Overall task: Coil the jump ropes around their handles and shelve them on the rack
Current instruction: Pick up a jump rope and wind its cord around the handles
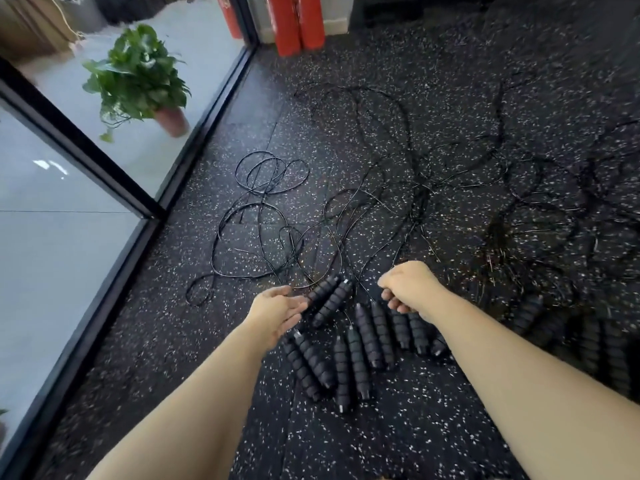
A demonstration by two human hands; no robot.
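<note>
Several jump ropes lie on the speckled black floor. Their ribbed black foam handles (360, 344) sit in a row near me, and the thin black cords (270, 188) sprawl in tangled loops beyond. My left hand (277, 311) reaches with straight fingers to the upper pair of handles (330, 299) and touches them. My right hand (410, 289) hangs over the right end of the row with fingers curled down; whether it pinches a cord or handle is hidden.
A glass wall with a black frame (114, 216) runs along the left. Behind it stands a potted green plant (138, 81). Red cylinders (294, 22) stand at the far wall. More handles (602, 344) lie blurred at the right.
</note>
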